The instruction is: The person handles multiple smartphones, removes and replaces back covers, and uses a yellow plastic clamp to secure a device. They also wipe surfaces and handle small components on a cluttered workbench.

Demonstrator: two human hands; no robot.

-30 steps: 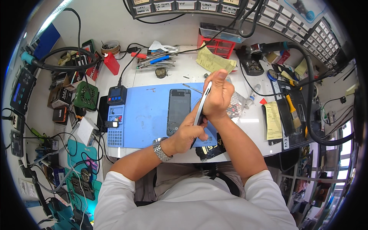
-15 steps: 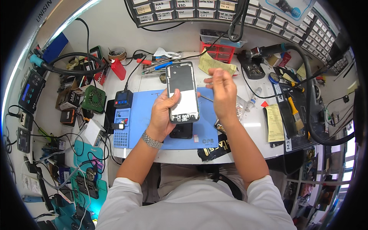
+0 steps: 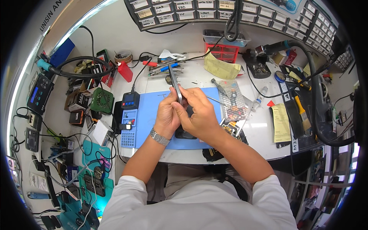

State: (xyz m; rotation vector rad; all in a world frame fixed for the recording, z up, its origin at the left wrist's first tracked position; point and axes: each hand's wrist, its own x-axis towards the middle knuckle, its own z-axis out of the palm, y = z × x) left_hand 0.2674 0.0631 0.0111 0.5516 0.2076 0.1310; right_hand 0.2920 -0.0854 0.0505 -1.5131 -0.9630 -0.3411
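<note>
A slim smartphone [image 3: 173, 79] is turned on edge above the blue work mat [image 3: 150, 108], so only its narrow side shows. My left hand [image 3: 167, 117] has its fingers closed round the phone from the left. On the other side my right hand [image 3: 200, 115] grips its lower part, thumb and fingers against it; the near end is hidden by both hands. Beneath my hands lies a dark phone part [image 3: 184, 133], partly covered by my right hand. A thin metal rod [image 3: 217, 100] reaches across the mat's right edge.
A small black device [image 3: 130, 100] and a blue parts tray [image 3: 128, 132] line the mat's left edge. To the right are a bubble-wrap bag [image 3: 234, 101], a syringe [image 3: 260, 99] and a brush [image 3: 303, 113]. Tools [image 3: 168, 66] lie behind, before red drawers [image 3: 222, 53].
The phone has turned from showing its black-and-white face to standing on edge. My right hand came down and left from beside it and has taken hold of it.
</note>
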